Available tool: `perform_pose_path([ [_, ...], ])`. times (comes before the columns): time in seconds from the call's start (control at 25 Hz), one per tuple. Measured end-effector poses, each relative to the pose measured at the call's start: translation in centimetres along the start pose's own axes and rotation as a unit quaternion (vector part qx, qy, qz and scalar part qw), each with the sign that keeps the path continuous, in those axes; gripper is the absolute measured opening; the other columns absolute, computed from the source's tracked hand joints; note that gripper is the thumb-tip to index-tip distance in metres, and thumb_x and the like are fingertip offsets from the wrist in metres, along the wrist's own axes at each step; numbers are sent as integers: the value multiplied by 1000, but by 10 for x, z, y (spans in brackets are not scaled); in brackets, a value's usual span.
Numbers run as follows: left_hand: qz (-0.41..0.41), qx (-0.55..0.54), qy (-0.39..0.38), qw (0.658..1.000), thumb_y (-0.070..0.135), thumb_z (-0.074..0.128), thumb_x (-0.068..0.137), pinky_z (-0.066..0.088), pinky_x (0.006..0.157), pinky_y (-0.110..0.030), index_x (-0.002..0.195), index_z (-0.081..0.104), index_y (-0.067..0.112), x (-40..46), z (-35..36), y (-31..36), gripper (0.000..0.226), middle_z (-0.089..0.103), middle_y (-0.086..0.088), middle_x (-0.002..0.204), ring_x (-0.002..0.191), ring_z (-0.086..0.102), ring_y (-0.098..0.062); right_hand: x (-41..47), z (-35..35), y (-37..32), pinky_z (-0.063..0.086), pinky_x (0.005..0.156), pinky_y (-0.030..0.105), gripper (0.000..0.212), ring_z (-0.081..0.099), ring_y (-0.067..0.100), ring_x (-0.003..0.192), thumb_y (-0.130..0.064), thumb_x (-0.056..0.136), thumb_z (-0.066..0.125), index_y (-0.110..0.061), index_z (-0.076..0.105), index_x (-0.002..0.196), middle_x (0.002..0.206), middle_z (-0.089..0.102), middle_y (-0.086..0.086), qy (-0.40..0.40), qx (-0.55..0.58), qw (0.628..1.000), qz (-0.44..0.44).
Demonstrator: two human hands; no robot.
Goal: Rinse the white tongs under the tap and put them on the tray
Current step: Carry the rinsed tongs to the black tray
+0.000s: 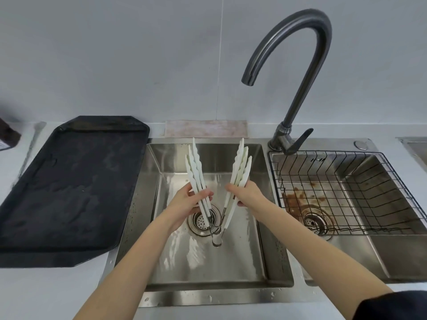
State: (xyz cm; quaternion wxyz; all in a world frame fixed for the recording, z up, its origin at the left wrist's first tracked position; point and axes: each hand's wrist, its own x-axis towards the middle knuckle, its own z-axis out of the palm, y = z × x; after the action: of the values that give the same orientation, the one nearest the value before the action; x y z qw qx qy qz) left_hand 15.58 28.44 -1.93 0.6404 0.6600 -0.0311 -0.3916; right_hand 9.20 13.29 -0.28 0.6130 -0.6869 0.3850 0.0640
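Both hands hold the white tongs point(217, 181) spread over the left sink point(261, 250): left hand point(189, 202) and right hand point(247, 195) fingers each wrap one arm, likely exposing inner faces to the dry tap point(248, 79); tray point(69, 185) waits left.

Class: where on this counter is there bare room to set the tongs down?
The black tray, left of the sink, is bare throughout. The right basin is crowded by the wire basket. Both hands hold the white tongs over the left basin.

White counter point(34, 294) with black tray point(69, 188) on left, double sink point(265, 294) set in, dark bottle point(8, 137) at far left.
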Motion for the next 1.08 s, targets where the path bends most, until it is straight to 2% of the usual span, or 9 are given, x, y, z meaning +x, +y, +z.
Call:
perform_pose_path([
  [0.08, 4, 1, 4, 1000, 16, 58, 88, 55, 73, -25, 101, 56, 16, 0, -8, 4, 13, 69, -2, 93, 89, 66, -14, 4, 6, -6, 52, 85, 34, 18, 56, 17, 80, -17, 86, 60, -10, 53, 101, 76, 54, 0, -16, 22, 1000, 7],
  [0.24, 8, -20, 25, 999, 17, 59, 88, 53, 82, -30, 104, 57, 15, -2, -40, 19, 16, 69, -2, 96, 90, 66, -14, 11, 30, -26, 52, 85, 35, 18, 56, 14, 72, -18, 85, 62, -10, 53, 98, 76, 55, 1, -56, 38, 997, -27],
  [0.32, 13, -23, 38, 999, 18, 59, 88, 53, 83, -29, 110, 57, 12, -3, -62, 30, 23, 68, -3, 99, 89, 65, -14, 14, 46, -39, 53, 71, 29, 18, 53, 13, 66, -20, 85, 65, -10, 55, 95, 73, 56, 1, -94, 72, 993, -21],
  [0.4, 19, -20, 49, 998, 17, 57, 89, 55, 76, -24, 105, 60, 15, -8, -88, 41, 16, 68, -1, 96, 84, 65, -11, 18, 67, -53, 48, 52, 18, 14, 48, 12, 61, -20, 84, 66, -11, 57, 90, 72, 53, 2, -141, 95, 985, -15],
  [0.52, 20, -16, 79, 997, 17, 55, 90, 57, 60, -16, 95, 60, 22, -12, -126, 56, 9, 67, 1, 92, 81, 65, -9, 24, 102, -72, 45, 43, 12, 19, 52, 10, 61, -21, 86, 65, -9, 57, 98, 75, 57, 2, -173, 89, 981, -23],
  [0.64, 11, -29, 113, 993, 18, 55, 90, 58, 56, -16, 100, 57, 19, -12, -163, 64, 10, 64, -1, 95, 82, 62, -11, 32, 139, -91, 46, 48, 12, 26, 55, 8, 60, -25, 87, 63, -6, 57, 104, 76, 60, 2, -191, 56, 980, -26],
  [0.76, -4, -53, 135, 989, 16, 55, 90, 58, 55, -17, 97, 57, 17, -7, -190, 64, 7, 61, -3, 93, 82, 60, -13, 46, 170, -104, 48, 56, 16, 35, 57, 12, 68, -24, 85, 65, -1, 56, 111, 84, 58, 4, -190, 25, 981, -3],
  [0.96, -24, -75, 164, 983, 14, 54, 91, 58, 57, -17, 95, 60, 11, 9, -229, 59, 8, 63, -2, 92, 80, 60, -13, 68, 212, -113, 49, 59, 16, 18, 54, 7, 66, -20, 86, 63, -8, 54, 95, 74, 52, -2, -215, 11, 976, 20],
  [1.08, -24, -89, 178, 980, 13, 55, 91, 59, 60, -18, 94, 61, 12, 18, -249, 55, 7, 65, -1, 95, 82, 63, -13, 78, 230, -119, 50, 59, 15, 21, 58, 7, 70, -21, 87, 62, -7, 55, 101, 80, 58, -1, -228, 2, 973, 22],
])
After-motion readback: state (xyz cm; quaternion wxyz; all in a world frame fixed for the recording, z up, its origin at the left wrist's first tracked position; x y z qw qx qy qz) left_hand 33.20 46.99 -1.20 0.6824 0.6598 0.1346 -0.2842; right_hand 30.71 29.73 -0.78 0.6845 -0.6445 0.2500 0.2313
